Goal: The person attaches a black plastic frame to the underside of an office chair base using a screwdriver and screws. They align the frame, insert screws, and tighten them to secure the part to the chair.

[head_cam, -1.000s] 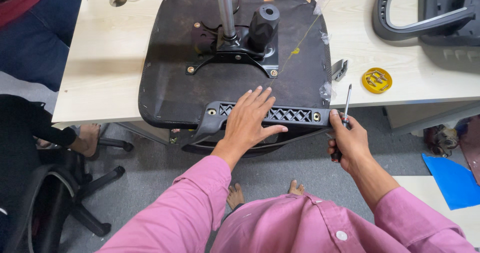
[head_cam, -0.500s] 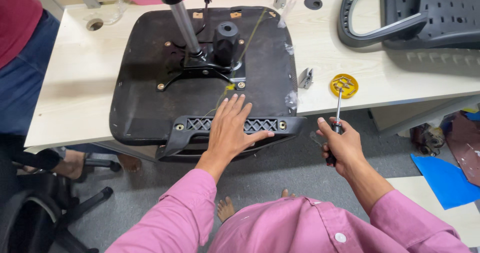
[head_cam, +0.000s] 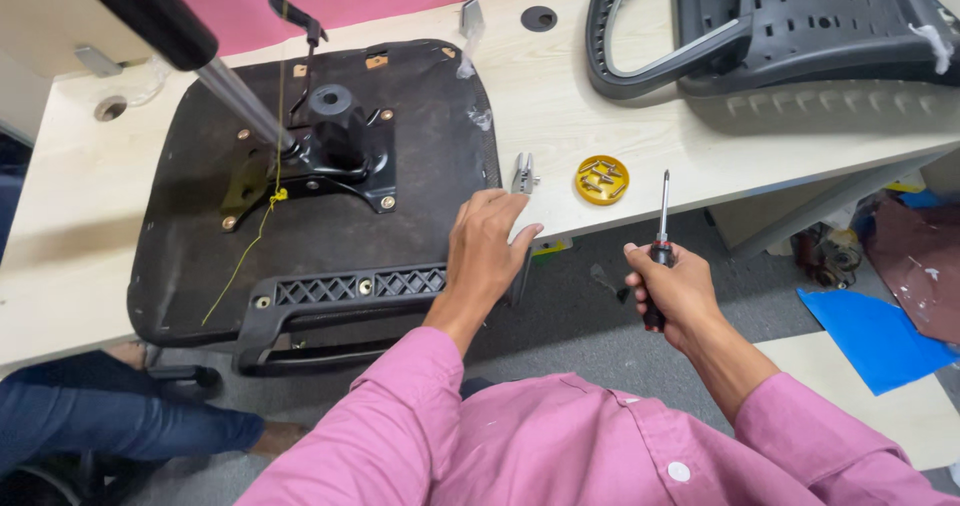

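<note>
An upturned black office-chair seat [head_cam: 200, 216] lies on the pale wooden table [head_cam: 80, 266], its underside up, with the black tilt mechanism [head_cam: 335, 151] bolted at the middle, a chrome gas-lift column [head_cam: 235, 96] rising from it toward the camera, and a thin yellow cord [head_cam: 262, 231] trailing across the pan. Along the near edge sits the black armrest bracket [head_cam: 330, 291], with screw heads showing in its ribbed plate and its lower loop hanging off the table edge. The left hand [head_cam: 485, 251] lies flat and spread on the seat's right front corner, fingers reaching onto the table — it grips nothing, only presses down. Just beyond its fingertips stands a small metal clip [head_cam: 522, 173], and next to that a round yellow dish of screws [head_cam: 601, 179]. The right hand [head_cam: 672, 291] hangs off the table edge, closed round the black handle of a Phillips screwdriver [head_cam: 662, 221], shaft pointing up and away from the seat. To work well here, the flat palm should bear straight down so the seat cannot swivel, and the driver tip should sit square in a screw head before any turn; which bracket screws are tight I cannot tell from this angle. At far right, a grey mesh chair back [head_cam: 790, 26] rests on the table.
</note>
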